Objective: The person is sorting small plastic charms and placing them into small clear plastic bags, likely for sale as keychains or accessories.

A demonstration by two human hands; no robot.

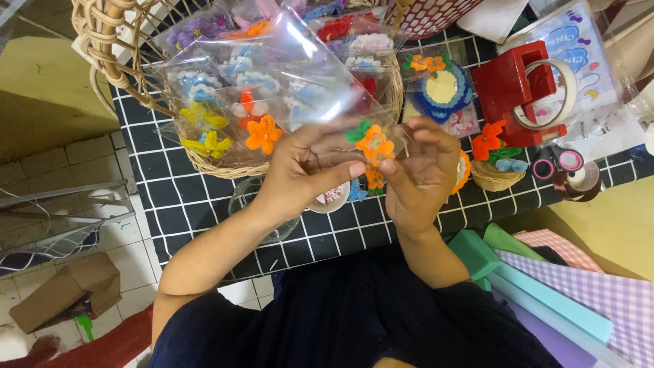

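Note:
My left hand (pixel 310 170) and my right hand (pixel 417 170) meet over a black table with a white grid (pixel 184 197). Together they hold a clear plastic sleeve (pixel 320 82) and a small orange crocheted flower with green leaves (pixel 373 142). The sleeve rises from my fingers toward the wicker basket (pixel 116 48). The flower sits between my left thumb and the right fingers, at the sleeve's lower end; whether it is inside the sleeve I cannot tell.
The wicker basket holds several bagged crocheted flowers, one orange (pixel 263 133). A red tape dispenser (pixel 521 92), a small basket with an orange flower (pixel 494 170) and ribbon rolls (pixel 575 174) lie at the right. Rolled papers (pixel 545 286) lean at lower right. A cardboard box (pixel 65 289) sits on the floor.

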